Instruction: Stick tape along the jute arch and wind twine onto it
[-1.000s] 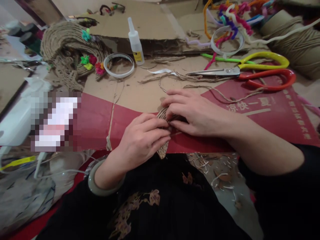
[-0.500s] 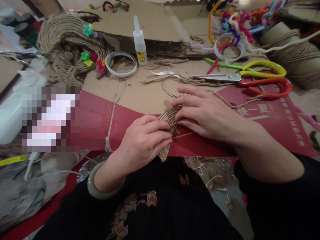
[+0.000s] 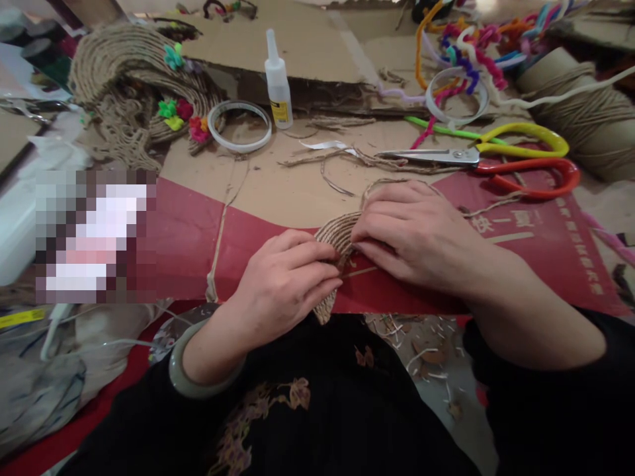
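A curved band of twine rows (image 3: 339,228) lies on the red part of the cardboard (image 3: 188,231) in front of me. My left hand (image 3: 288,277) is closed over its lower left part, fingers pressed on the rows; the pointed lower end shows beneath them. On the band's right part sits my right hand (image 3: 411,231), its fingers bent and drawn together at the edge. A loose strand of twine (image 3: 381,183) loops above that hand and runs off to the right. My right fingertips are partly hidden.
Scissors (image 3: 461,157) lie beyond my right hand. Behind the band are a glue bottle (image 3: 278,86), a tape roll (image 3: 240,127) and another tape roll (image 3: 457,96). A twine spool (image 3: 578,109) sits at right, a woven twine piece (image 3: 133,79) at back left.
My right hand has shifted slightly right, and its spread fingers have drawn together and curled. More of the band and the loose strand shows. My left hand stays in place.
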### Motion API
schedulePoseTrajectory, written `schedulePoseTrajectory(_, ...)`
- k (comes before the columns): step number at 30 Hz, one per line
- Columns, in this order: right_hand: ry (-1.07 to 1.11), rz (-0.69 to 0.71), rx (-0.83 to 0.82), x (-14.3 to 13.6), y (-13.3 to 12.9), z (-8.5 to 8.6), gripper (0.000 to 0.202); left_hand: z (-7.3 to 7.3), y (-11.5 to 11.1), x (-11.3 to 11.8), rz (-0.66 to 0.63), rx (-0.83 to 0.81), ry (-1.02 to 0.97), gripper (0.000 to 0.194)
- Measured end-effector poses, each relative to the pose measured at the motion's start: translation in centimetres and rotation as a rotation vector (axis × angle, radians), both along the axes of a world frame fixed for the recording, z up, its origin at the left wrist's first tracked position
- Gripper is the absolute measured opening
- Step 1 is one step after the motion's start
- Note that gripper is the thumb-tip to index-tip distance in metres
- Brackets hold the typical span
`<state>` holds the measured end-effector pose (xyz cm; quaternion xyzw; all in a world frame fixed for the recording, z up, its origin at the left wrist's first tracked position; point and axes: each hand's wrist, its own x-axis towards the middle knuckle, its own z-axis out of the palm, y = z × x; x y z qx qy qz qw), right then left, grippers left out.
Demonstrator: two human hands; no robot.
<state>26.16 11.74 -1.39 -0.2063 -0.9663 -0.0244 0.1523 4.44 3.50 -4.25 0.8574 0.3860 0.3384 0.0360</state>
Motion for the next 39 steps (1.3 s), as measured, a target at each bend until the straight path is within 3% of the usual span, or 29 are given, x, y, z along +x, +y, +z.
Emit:
schedulePoseTrajectory(25, -0.074, -0.155, -0.111, -1.3, -0.9, -0.2, 0.025, 0.1, 0.2, -0.1, -0.029, 0.009, 0.026, 0.009)
schedulePoseTrajectory(39, -0.075, -0.140, -0.163, -1.0, -0.8, 0.1, 0.023, 0.7, 0.5, 0.1, -0.043, -0.031, 0.040, 0.010)
